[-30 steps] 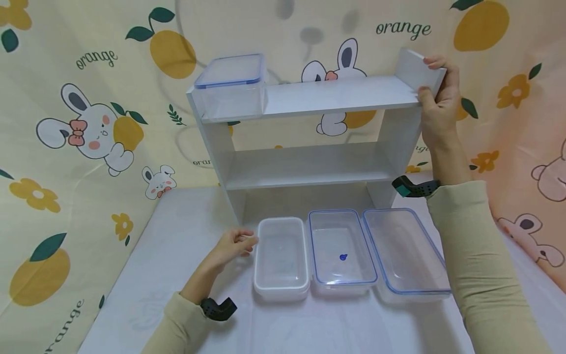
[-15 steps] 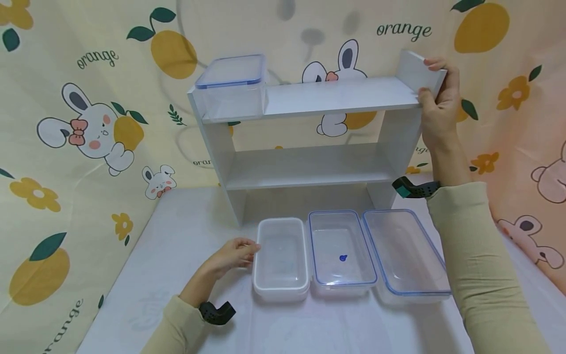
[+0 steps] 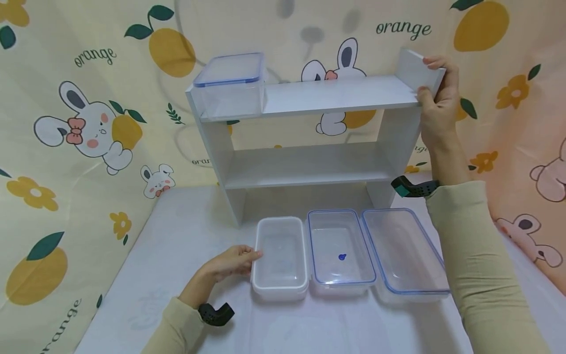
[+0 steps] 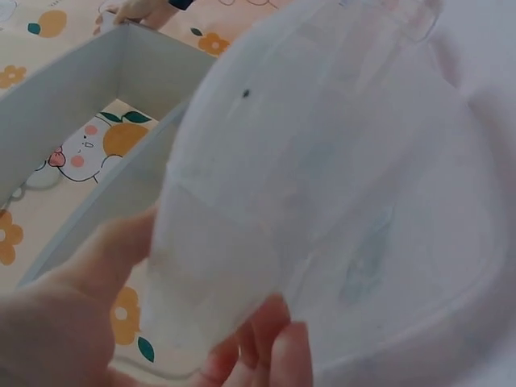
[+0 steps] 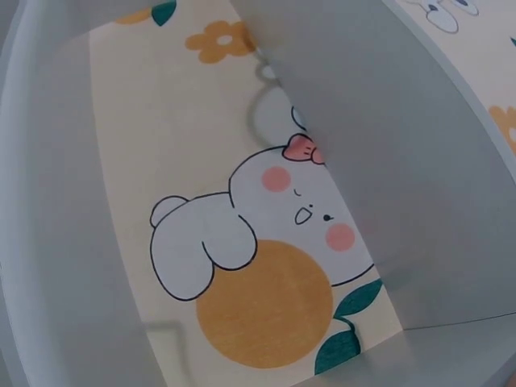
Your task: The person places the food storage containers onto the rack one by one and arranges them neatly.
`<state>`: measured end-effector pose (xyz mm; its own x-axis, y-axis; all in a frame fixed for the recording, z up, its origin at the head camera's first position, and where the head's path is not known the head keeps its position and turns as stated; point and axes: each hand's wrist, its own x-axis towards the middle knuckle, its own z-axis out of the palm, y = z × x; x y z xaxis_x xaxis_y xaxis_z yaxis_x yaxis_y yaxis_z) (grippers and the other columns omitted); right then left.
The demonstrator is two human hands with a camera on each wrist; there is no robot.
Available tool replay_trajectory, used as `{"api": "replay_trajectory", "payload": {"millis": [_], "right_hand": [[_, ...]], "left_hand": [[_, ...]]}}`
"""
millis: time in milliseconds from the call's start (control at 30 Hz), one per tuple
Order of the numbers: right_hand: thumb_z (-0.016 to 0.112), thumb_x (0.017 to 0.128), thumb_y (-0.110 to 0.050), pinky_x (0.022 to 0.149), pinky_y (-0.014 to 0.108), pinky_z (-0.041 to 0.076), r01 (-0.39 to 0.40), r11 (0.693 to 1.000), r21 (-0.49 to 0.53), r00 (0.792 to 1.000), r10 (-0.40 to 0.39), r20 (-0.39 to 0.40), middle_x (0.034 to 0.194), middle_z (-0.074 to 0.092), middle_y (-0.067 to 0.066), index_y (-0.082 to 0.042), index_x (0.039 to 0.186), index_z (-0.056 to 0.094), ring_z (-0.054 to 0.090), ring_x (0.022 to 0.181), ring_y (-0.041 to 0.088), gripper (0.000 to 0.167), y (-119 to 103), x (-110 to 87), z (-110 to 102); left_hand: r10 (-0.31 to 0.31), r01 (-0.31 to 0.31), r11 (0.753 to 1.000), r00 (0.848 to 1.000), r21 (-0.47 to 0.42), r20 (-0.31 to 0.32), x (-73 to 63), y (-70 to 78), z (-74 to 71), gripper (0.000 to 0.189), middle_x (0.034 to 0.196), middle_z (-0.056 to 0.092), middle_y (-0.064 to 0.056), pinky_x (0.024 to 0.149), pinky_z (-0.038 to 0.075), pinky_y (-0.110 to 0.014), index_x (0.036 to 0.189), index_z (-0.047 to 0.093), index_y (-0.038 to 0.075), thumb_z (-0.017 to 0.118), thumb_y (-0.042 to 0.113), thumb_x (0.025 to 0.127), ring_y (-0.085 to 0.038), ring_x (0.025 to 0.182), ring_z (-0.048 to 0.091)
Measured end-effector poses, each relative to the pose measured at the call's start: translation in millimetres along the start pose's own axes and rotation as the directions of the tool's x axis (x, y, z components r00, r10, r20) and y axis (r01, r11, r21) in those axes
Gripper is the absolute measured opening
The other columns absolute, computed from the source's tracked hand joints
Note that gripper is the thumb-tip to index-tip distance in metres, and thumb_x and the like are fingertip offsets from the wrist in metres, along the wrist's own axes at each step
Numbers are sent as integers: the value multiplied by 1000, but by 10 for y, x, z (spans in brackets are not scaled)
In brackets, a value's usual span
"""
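Observation:
A white shelf unit [image 3: 305, 164] stands upright at the back of the table. My right hand [image 3: 439, 98] grips the raised end of its right side panel [image 3: 415, 73], thumb in front and fingers over the edge. Lower left, my left hand [image 3: 232, 263] holds the left edge of a clear food container with a whitish lid [image 3: 282, 253], thumb at the lid's rim. The left wrist view has this container [image 4: 242, 161] close up, with thumb and curled fingers on its side. In the right wrist view only shelf boards [image 5: 347, 145] and the cloth behind show; the hand is hidden.
Two blue-rimmed clear containers [image 3: 340, 246] [image 3: 404, 250] stand in a row to the right of the whitish one. A blue-lidded clear box [image 3: 232, 91] sits on the shelf's top left. Patterned cloth [image 3: 106, 206] hangs behind the white-covered table [image 3: 146, 275].
My left hand has moved slightly right and down, from beside the whitish-lidded container onto its left edge. My right hand keeps its grip on the shelf panel.

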<state>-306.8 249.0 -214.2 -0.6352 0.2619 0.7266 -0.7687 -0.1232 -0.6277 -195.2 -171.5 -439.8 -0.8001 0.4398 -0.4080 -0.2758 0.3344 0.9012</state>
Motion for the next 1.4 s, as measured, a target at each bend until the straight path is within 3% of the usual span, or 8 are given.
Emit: {"api": "replay_trajectory", "payload": {"millis": [300,667,933,1167,1400], "right_hand": [[35,86,14,120,32,29,17,1000,-11,1000,-17,5,131,48,-1,-13,111,51,37,131,21,40,3,-8,-19],[35,86,15,120,34,28,15,999,32,1000,-15,3,129,48,-1,-12,111,51,37,130,22,40,-22,-56,-20],[38,86,15,122,34,27,24,999,-40,1000,-24,4,129,51,0,-13,109,53,39,130,22,39,-19,-36,30],[37,85,17,120,34,30,1,1000,-29,1000,-1,-29,126,53,-1,-13,108,56,42,127,21,42,12,20,6],[36,85,17,119,33,32,-19,1000,-14,999,18,-33,127,53,0,-13,108,56,42,127,20,42,-13,0,-2]], "left_hand": [[45,-41,998,995,-42,92,6,-137,-22,49,83,66,7,71,53,-19,117,50,-10,52,34,98,-3,77,64],[86,-64,989,981,-131,172,-11,-246,-16,38,96,65,6,81,55,-20,117,46,-5,56,25,96,-4,90,65],[113,-78,973,981,-217,155,3,-255,13,10,88,67,12,78,54,-19,101,50,9,51,18,96,0,85,65],[137,-93,958,979,-270,151,23,-275,18,20,91,69,12,79,55,-19,111,48,4,48,17,96,-1,86,67],[159,-103,950,972,-296,172,-16,-231,14,12,91,70,12,79,55,-18,106,50,8,46,14,96,-1,85,66]]}}
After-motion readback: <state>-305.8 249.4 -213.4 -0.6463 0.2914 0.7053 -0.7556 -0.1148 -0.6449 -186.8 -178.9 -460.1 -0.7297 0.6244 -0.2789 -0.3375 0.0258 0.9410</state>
